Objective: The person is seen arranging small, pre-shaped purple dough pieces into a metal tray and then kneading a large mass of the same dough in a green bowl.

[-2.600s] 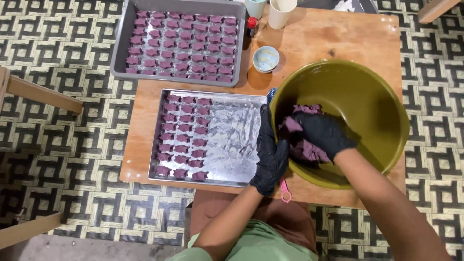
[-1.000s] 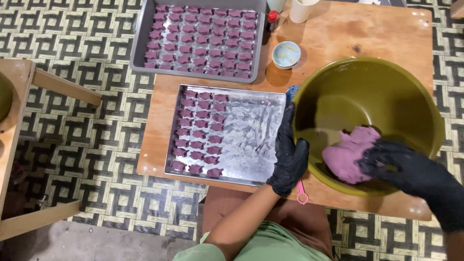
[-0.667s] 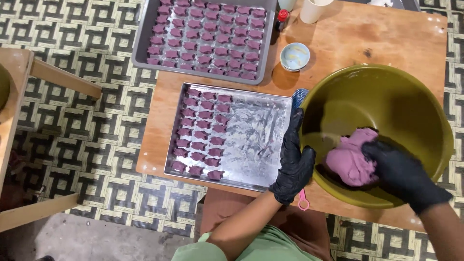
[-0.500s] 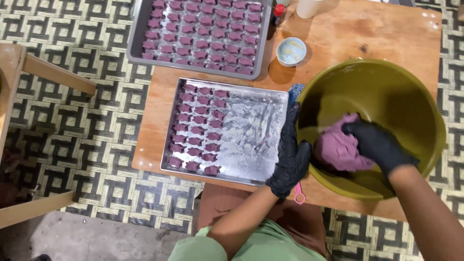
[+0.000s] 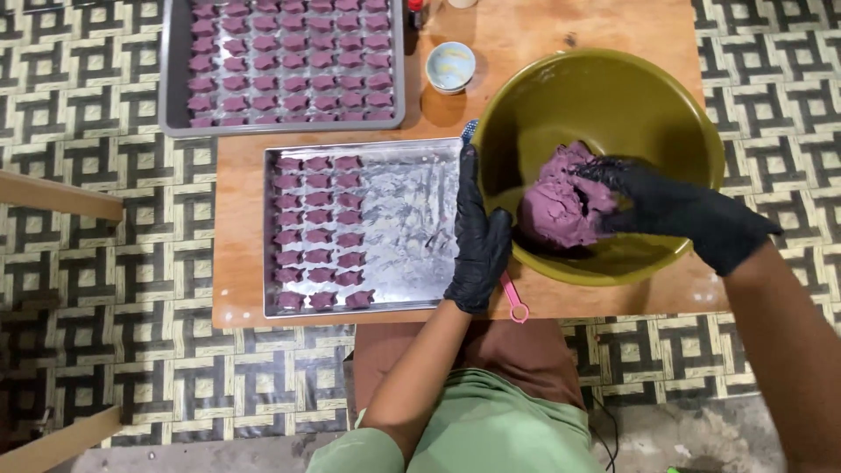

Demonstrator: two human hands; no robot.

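Right hand (image 5: 666,210) grasps the purple dough (image 5: 561,206) inside the olive bowl (image 5: 604,96); left hand (image 5: 477,236), fingers extended, braces the bowl's left rim.

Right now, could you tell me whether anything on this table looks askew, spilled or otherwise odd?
Mostly tidy. The full grey tray juts out past the table's left edge over the floor, so it looks poorly supported. A pink tool lies half under the green bowl, which the left hand steadies while the right hand presses the purple dough.
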